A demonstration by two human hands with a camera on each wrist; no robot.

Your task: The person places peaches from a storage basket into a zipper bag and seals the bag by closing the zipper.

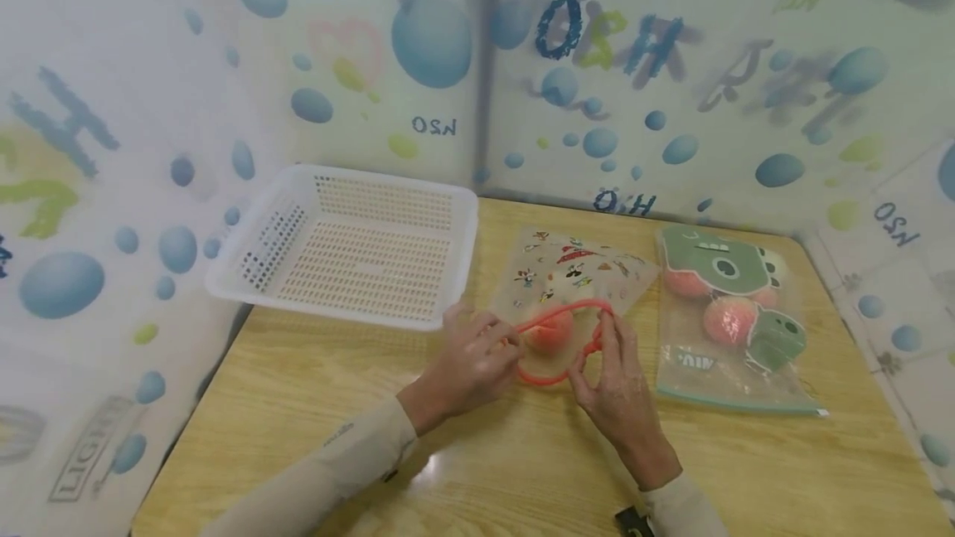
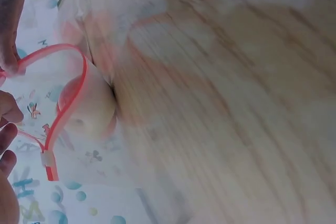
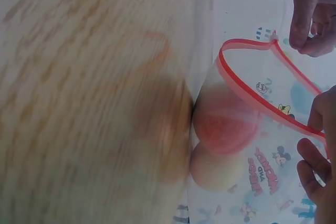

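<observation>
A clear zip bag [image 1: 574, 272] with cartoon prints and a red zip rim lies on the table, its mouth spread into a loop. Inside it sit a reddish, peach-like fruit [image 3: 226, 124] and a paler round one [image 3: 215, 166]. My left hand [image 1: 477, 359] pinches the rim's left side with curled fingers. At the right side of the mouth, my right hand [image 1: 615, 388] pinches the rim between thumb and fingers. The zip slider [image 2: 47, 158] shows at one corner of the rim.
A white perforated plastic basket [image 1: 343, 317] stands at the back left of the wooden table [image 1: 522, 471]. To the right lies another zip bag [image 1: 701, 371] with green cartoon prints, holding several reddish round fruits [image 1: 731, 320]. Printed walls [image 1: 522, 131] enclose the back and sides.
</observation>
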